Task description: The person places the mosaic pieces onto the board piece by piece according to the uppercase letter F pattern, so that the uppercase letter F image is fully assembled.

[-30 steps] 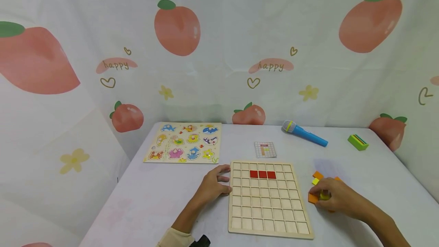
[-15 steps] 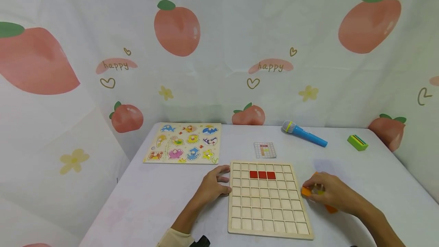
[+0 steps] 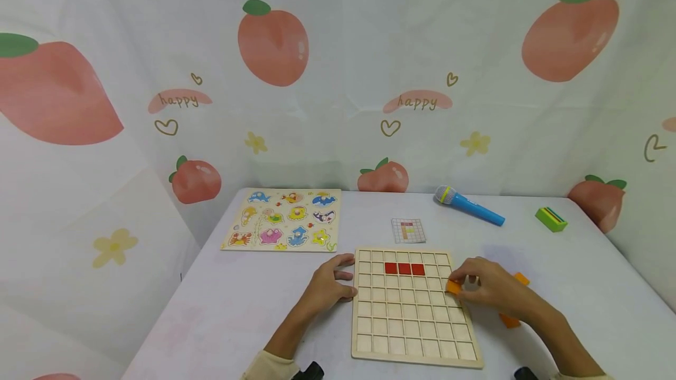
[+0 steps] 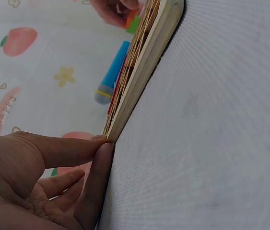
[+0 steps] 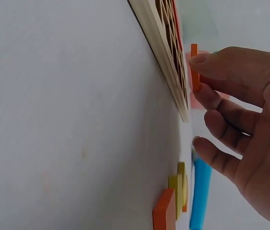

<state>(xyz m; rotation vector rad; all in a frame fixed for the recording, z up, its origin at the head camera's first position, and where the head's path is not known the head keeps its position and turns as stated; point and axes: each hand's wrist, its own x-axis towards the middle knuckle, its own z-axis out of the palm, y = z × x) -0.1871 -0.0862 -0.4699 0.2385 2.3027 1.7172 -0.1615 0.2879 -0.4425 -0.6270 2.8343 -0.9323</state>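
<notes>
A pale wooden grid board lies on the table with three red square tiles side by side in one of its upper rows. My left hand holds the board's left edge, thumb and a fingertip meeting at the rim in the left wrist view. Over the board's right edge, my right hand pinches an orange square tile between thumb and fingertips, its other fingers loosely bent. Several orange and yellow tiles lie right of the board, partly hidden by that hand; an orange tile shows below it.
Behind the board lies a small printed grid card. A sea-animal puzzle board lies at the back left. At the back right are a blue toy microphone and a green block. A fruit-printed cloth hangs behind the table.
My right hand has moved left from the loose tiles to the board's right edge, carrying the orange tile. My left hand and the board have stayed in place.
</notes>
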